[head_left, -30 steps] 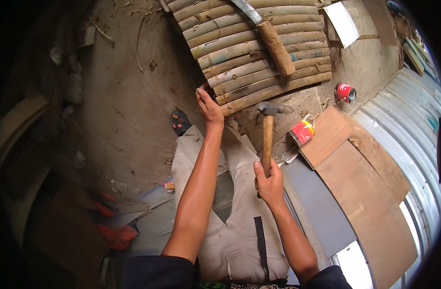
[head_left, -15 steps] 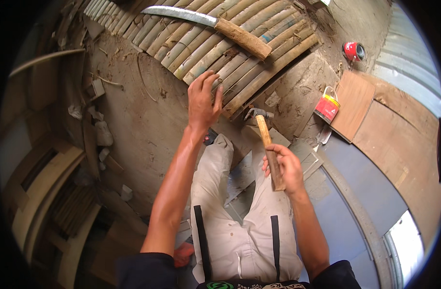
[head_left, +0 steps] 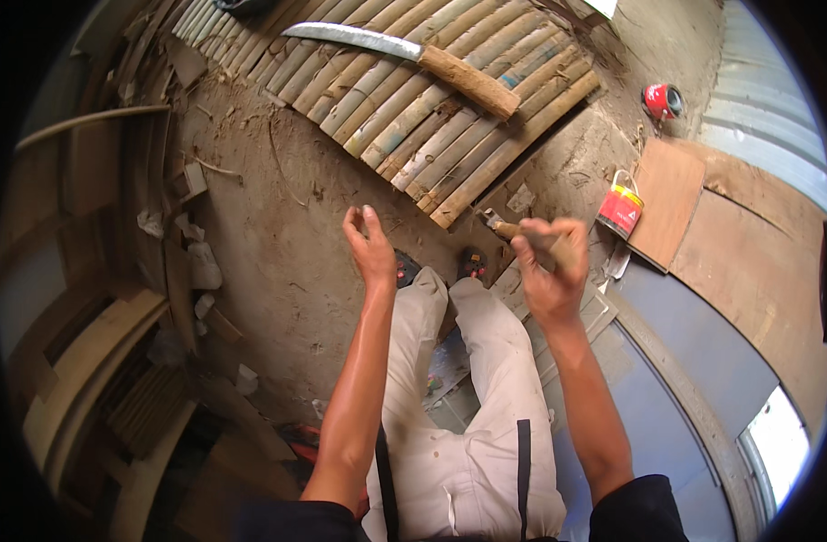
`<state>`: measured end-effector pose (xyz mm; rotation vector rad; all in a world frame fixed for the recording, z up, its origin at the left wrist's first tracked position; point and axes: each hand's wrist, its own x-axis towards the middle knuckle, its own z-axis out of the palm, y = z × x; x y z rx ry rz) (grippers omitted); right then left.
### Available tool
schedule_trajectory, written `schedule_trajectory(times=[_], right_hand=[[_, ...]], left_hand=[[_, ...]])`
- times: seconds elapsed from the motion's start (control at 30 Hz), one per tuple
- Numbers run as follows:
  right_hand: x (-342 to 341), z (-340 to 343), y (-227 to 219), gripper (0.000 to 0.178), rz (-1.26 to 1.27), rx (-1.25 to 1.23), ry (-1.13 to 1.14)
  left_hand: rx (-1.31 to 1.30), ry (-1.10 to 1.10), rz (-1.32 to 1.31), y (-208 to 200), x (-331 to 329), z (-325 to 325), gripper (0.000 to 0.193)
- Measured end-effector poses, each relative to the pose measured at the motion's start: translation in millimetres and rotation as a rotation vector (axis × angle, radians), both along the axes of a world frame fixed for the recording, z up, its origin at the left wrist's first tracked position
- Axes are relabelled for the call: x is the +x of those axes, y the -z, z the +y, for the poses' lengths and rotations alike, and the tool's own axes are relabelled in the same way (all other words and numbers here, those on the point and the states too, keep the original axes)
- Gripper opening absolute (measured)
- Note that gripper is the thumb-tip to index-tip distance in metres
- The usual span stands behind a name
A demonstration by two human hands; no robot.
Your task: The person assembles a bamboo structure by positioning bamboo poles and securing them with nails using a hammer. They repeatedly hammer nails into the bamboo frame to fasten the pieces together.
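My right hand is closed around the wooden handle of a hammer, its metal head pointing away to the left, just beyond the corner of a bamboo slat platform. My left hand hovers over the dirt floor, short of the platform's near edge. Its thumb and fingertips come together in a pinch; anything between them is too small to make out. On the slats lies a machete with a curved metal blade and a thick wooden handle, touched by neither hand.
Right of the hammer stands a red and yellow bucket with a white handle. Farther back lies a red can. Brown boards and a blue-grey panel fill the right side. Wooden furniture parts stand at left.
My left hand has drawn back off the bamboo slats toward me, its fingers closing. My right hand has lifted the hammer and shifted away and slightly right. The view has shifted a little.
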<state>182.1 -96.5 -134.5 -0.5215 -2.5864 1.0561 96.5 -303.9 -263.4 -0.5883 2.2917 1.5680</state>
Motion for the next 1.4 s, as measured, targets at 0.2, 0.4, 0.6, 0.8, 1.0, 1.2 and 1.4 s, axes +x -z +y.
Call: schedule_trajectory(times=[0.2,0.4,0.6,0.8,1.0,1.2,1.4], right_hand=[[-71,7,56,0.019,0.256,-0.328,-0.091],[-102,6,84,0.031,0.224,-0.552,-0.335],[-102,1,91,0.029,-0.068,-0.960,-0.205],[-98,-15,96,0.034,-0.217,-1.046,-0.301],[-104,-29,110,0.026,-0.179,-0.714,-0.266],[-120,-53,110,0.028,-0.087,-0.107,-0.282],[-112,-61,106,0.032,-0.096,-0.103,-0.224]], left_hand=[[0.218,-0.286,-0.031,39,8,83,0.082],[0.413,-0.468,0.115,70,9,102,0.087],[0.534,-0.353,0.264,102,9,84,0.080],[0.681,-0.362,0.372,91,10,94,0.076],[0.566,-0.284,0.496,86,10,92,0.071],[0.489,-0.282,0.500,83,9,91,0.068],[0.565,-0.285,0.470,80,12,89,0.067]])
